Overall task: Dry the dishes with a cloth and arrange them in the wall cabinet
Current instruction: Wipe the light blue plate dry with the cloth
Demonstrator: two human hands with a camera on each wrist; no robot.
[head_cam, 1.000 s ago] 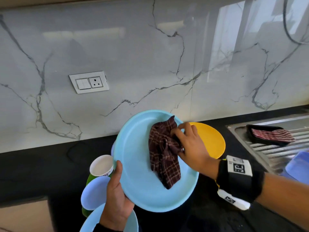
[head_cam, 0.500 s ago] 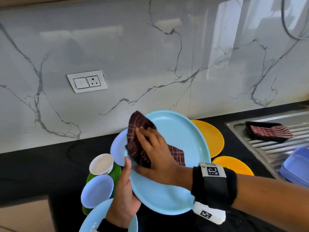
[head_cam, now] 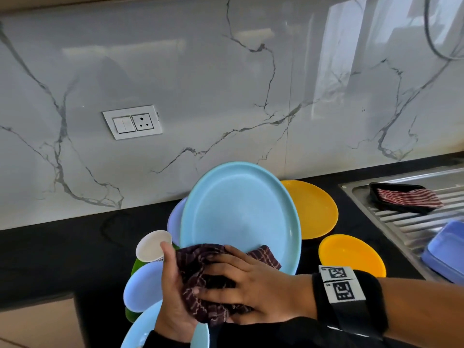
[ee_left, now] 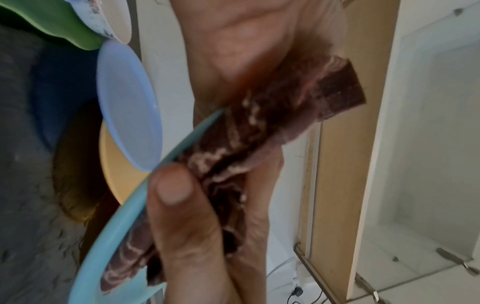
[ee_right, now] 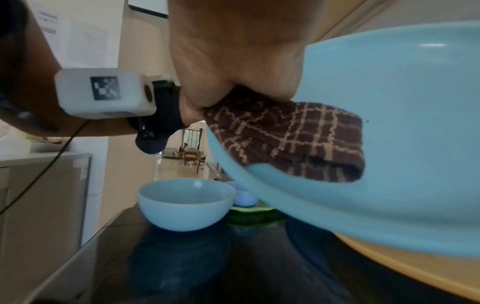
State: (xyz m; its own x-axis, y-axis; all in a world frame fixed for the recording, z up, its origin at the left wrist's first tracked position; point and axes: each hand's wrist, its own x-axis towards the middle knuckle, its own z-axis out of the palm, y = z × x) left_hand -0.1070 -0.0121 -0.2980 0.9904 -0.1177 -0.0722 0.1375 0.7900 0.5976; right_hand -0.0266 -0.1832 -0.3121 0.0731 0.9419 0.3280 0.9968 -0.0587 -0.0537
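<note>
Head view, left to right: left hand (head_cam: 173,292) gripping the near rim of the light blue plate (head_cam: 241,209), thumb over the edge, fingers hidden behind; plate raised and tilted above the counter (head_cam: 50,259), clear of the dishes under it. Brown checked cloth (head_cam: 208,285) bunched at that same rim, touching the left thumb. Right hand (head_cam: 251,290) pressing the cloth onto the plate, fingers spread and lightly bent over the bunched fabric. Yellow plates (head_cam: 311,209) lying further right. Probably rigid, glossy, fairly light, slick if wet: best pinched at the rim, thumb above and fingers below. Cloth soft and limp, easily wadded into a palm.
</note>
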